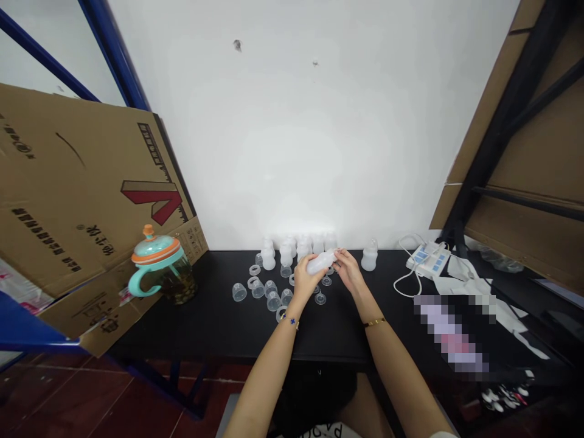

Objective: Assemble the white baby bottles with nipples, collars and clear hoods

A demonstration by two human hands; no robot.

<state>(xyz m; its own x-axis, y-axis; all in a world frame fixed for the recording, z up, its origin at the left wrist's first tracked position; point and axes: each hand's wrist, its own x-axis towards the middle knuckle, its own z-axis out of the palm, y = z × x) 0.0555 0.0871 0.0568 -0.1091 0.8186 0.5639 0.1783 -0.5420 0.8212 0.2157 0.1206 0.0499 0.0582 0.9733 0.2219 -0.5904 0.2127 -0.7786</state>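
A translucent white baby bottle (318, 263) lies tilted between my hands, its top end toward the right. My left hand (303, 281) is wrapped round the bottle's body. At the top end, the fingers of my right hand (347, 269) are closed on the neck area; the exact part they pinch is too small to make out. Below my hands are clear silicone nipples (320, 298). To the left lie several clear dome caps (239, 292) and white collar rings (254, 270). Behind my hands stand several upright bottles (268, 255), partly hidden.
A single bottle (369, 257) stands to the right. Farther right are a power strip (429, 258) with a white cable and loose papers (469, 286). A teal-lidded jug (162, 267) stands at the left beside a large cardboard sheet (82, 201). A white wall (292, 134) bounds the black table (205, 331).
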